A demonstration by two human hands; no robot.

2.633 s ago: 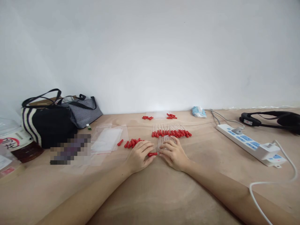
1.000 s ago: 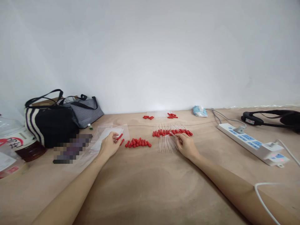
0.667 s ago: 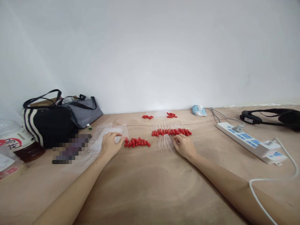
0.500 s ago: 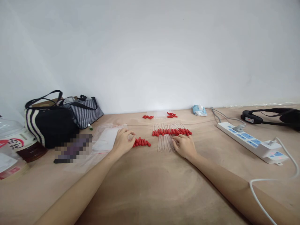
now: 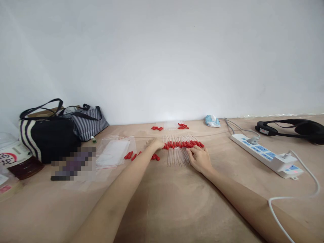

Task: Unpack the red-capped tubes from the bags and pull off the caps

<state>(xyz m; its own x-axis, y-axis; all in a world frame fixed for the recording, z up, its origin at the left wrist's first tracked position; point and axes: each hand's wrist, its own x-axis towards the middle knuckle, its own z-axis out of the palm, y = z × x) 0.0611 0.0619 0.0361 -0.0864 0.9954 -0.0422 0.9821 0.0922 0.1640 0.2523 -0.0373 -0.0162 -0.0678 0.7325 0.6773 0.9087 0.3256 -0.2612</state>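
Observation:
A row of clear droppers with red caps point(image 5: 183, 144) lies across the middle of the wooden table point(image 5: 162, 202). My left hand point(image 5: 155, 144) reaches to the left end of that row, fingers drawn together and mostly hidden behind the back of the hand. Bare clear tubes point(image 5: 176, 158) lie just in front of the row. My right hand point(image 5: 199, 158) rests at their right edge, its fingers curled and pinching at the tubes. Loose red caps point(image 5: 130, 156) lie to the left, beside my left forearm.
Clear zip bags point(image 5: 112, 152) lie left of the caps, with two striped bags point(image 5: 50, 135) behind. A white power strip point(image 5: 265, 156) and its cable run along the right, next to a black headset point(image 5: 291, 128). More capped droppers point(image 5: 182, 126) sit near the wall.
My left hand left the zip bags, passed over the loose red caps and now reaches the left end of the capped row. My right hand has stayed on the clear tubes.

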